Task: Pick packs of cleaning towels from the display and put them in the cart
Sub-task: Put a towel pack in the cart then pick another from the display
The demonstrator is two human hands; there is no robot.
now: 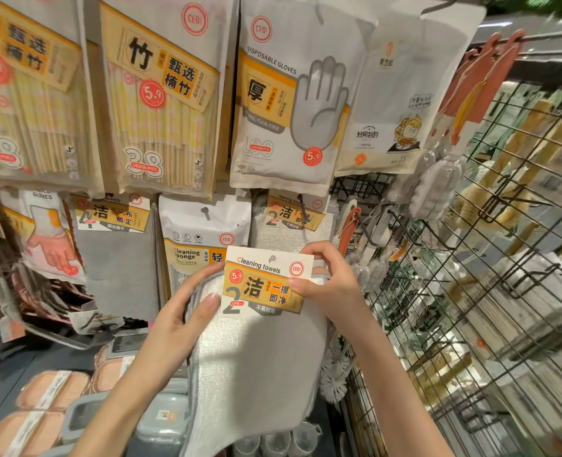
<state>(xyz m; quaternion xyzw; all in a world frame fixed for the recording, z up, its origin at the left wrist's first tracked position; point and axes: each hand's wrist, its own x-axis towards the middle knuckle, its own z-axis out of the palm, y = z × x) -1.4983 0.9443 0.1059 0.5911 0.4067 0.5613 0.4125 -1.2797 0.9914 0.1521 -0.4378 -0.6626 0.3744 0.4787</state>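
One towel pack in my two hands; two more towel packs hanging; two chopstick packs; one sponge pack.

Towel pack: nubby cloth, matt paper header.

The scene is lit brightly and evenly in a warm tone. Glare is seen on the glossy chopstick packs at upper left, which are also blurred. Straight lines of the wire rack are bent by wide-angle distortion. The towel label is rendered sharply.
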